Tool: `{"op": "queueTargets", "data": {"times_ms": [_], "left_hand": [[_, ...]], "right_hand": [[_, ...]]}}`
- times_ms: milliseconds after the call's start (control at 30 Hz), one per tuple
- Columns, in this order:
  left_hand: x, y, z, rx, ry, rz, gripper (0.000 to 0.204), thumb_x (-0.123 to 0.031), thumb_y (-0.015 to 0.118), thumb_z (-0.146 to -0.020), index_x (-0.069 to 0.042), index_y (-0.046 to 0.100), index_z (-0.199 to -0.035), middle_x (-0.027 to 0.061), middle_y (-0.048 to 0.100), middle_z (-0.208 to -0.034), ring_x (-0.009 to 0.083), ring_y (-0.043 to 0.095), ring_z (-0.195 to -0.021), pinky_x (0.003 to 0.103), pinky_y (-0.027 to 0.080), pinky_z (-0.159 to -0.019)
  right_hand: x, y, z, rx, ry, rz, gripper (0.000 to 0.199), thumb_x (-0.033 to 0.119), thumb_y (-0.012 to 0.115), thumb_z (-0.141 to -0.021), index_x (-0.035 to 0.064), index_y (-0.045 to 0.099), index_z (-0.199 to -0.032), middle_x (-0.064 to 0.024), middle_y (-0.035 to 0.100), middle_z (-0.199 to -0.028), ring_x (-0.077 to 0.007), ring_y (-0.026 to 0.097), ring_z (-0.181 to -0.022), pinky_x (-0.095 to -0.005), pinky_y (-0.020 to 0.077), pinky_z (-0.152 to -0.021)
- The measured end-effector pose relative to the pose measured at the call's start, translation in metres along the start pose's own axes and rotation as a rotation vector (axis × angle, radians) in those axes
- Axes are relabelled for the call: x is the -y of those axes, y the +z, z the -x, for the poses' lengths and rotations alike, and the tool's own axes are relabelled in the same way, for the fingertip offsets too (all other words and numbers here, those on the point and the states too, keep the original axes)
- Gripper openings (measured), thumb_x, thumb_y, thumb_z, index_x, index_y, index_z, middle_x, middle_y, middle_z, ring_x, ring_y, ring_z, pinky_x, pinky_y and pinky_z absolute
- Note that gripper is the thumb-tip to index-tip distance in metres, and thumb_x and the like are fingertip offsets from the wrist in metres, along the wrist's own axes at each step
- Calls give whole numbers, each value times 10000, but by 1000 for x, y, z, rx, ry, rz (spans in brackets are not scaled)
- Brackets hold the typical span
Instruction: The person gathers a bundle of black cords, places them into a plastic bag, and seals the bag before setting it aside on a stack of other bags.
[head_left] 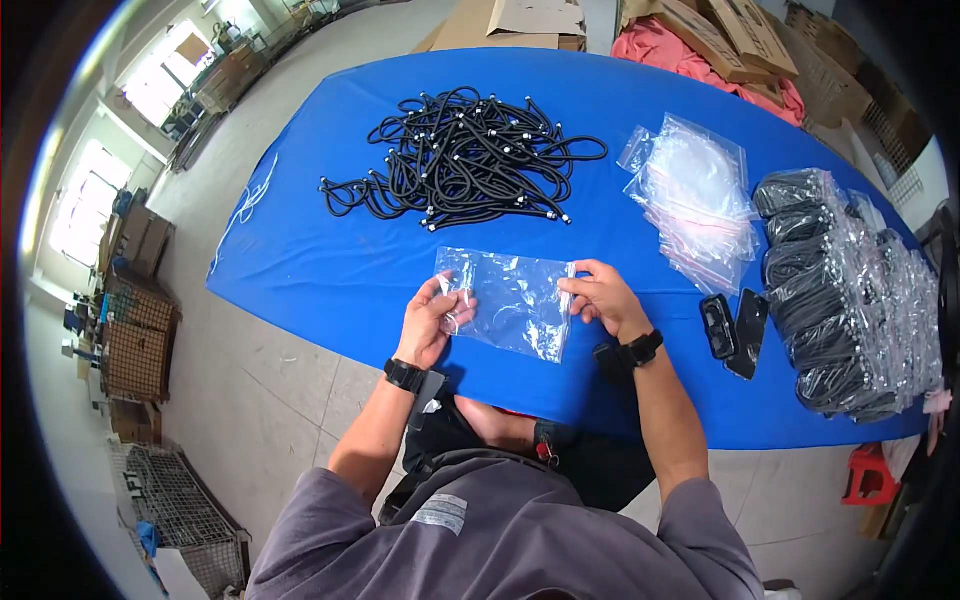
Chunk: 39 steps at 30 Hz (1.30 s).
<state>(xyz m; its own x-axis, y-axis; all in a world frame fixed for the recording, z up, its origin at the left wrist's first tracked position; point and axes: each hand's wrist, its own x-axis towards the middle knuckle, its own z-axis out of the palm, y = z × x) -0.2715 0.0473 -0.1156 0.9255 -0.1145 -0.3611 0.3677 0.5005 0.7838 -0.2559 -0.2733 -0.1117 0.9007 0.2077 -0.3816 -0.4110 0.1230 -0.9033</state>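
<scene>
A clear plastic zip bag (515, 305) is stretched flat between my two hands, above the near part of the table. My left hand (438, 318) grips its left end, with some fingers showing through the film. At the other end, my right hand (603, 296) pinches the edge by the zip strip between thumb and fingers. The bag looks empty. Beyond it lies a tangled heap of black hoses or cords (470, 160) with shiny metal ends. To the right of the heap is a loose stack of clear zip bags (700, 195).
Rows of filled bags holding black coils (815, 290) line the right side of the blue-covered table (300, 270). A phone (748, 333) and a small black case (718, 326) lie near them. White string (252, 200) rests at the left edge. Cardboard boxes (725, 40) stand behind.
</scene>
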Motion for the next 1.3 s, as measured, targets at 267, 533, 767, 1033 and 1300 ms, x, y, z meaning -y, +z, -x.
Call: {"op": "queueTargets", "data": {"times_ms": [267, 533, 767, 1033, 1300], "left_hand": [[1, -2, 1, -64, 59, -109, 436, 34, 552, -971, -21, 476, -1397, 208, 670, -1119, 273, 705, -958, 360, 616, -756], [-19, -31, 0, -241, 401, -950, 355, -43, 639, -960, -29, 572, -1308, 102, 705, -1036, 152, 679, -893, 269, 551, -695], [8, 70, 31, -65, 605, -1152, 273, -145, 749, -906, -7, 644, -1116, 40, 685, -889, 133, 630, -770, 263, 509, -645], [46, 117, 23, 150, 519, -1566, 305, -252, 782, -877, 0, 630, -958, 104, 653, -731, 180, 619, -643, 332, 504, -604], [51, 103, 7, 50, 528, -1401, 251, -241, 699, -920, 3, 640, -902, 160, 648, -672, 324, 637, -595, 420, 493, -577]], "right_hand": [[5, -15, -20, 234, -18, 166, 205, 168, 713, -925, -23, 659, -977, -48, 654, -805, -81, 606, -598, -212, 427, -418], [0, -11, -8, 224, -107, 103, 170, 157, 693, -929, -9, 655, -934, -63, 672, -829, -85, 608, -584, -213, 420, -411], [-5, -2, -3, 139, -159, 212, 215, 210, 691, -941, 4, 655, -889, -49, 661, -764, -87, 581, -519, -223, 383, -384], [-3, 14, -5, 47, -203, 256, 334, 312, 760, -879, -5, 669, -826, -55, 638, -633, -102, 555, -454, -270, 369, -371], [-4, 9, -4, 132, -213, 263, 324, 289, 780, -871, -12, 661, -847, -41, 646, -658, -103, 587, -504, -257, 399, -393]]}}
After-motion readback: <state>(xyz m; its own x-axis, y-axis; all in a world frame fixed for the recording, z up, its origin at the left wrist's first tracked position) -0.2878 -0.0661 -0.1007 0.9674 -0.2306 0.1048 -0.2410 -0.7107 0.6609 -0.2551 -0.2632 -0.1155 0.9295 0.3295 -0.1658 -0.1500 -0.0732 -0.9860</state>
